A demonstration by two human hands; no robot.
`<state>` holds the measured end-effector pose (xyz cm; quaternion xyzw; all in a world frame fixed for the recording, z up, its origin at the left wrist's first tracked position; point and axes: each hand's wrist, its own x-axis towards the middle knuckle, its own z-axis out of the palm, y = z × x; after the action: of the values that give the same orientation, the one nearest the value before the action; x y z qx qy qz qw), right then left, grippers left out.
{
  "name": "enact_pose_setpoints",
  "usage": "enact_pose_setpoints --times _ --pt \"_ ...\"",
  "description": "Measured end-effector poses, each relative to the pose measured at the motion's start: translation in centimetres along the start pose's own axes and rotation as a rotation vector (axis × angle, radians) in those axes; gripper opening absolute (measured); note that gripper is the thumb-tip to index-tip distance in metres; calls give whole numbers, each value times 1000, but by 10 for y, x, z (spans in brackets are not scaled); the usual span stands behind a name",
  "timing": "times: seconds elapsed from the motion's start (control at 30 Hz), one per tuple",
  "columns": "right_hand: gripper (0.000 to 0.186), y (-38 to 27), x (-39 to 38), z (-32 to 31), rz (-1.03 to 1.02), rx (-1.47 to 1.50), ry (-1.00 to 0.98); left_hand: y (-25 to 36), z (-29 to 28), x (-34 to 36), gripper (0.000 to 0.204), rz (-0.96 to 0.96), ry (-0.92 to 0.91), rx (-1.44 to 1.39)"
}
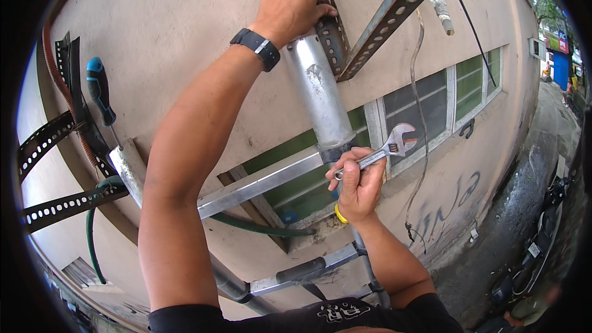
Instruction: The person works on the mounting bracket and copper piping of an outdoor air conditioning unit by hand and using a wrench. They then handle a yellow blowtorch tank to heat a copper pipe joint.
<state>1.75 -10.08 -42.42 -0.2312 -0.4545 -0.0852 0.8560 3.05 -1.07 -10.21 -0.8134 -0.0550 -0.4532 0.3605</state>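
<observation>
I see the left arm (pixel 191 166) stretched high, elbow (pixel 169 197) bent, left grip (pixel 293 9) curled, thumb (pixel 327 10) jutting rightward; the right arm (pixel 394 256) folds lower, right grip (pixel 359 188) raised, fingers (pixel 375 176) curled inward.

The wall (pixel 185 31) stands behind the tube (pixel 320 95), with the window (pixel 398 108) behind the tube's lower end and on to its right. The left hand (pixel 290 9) is at the tube's top; near its bottom end is the right hand (pixel 357 188), with the wrench (pixel 377 156) in it, head to the tube's right. From that end the rung (pixel 265 184) runs left. Well left of the tube, the screwdriver (pixel 100 89) stands at a post's (pixel 127 169) top. Right of the tube come the angle bar (pixel 391 23), high up, the cable (pixel 417 55), and, farthest out, the street (pixel 524 154).
</observation>
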Motion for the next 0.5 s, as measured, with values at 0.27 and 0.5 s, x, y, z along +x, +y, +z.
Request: enact_pose_setpoints --times 0.27,0.5 --pt "22 0 -4 1 -25 -3 -27 -25 5 -16 44 235 112 -25" --pt "23 1 -3 -2 -38 -34 -24 0 1 -10 48 42 124 -156"
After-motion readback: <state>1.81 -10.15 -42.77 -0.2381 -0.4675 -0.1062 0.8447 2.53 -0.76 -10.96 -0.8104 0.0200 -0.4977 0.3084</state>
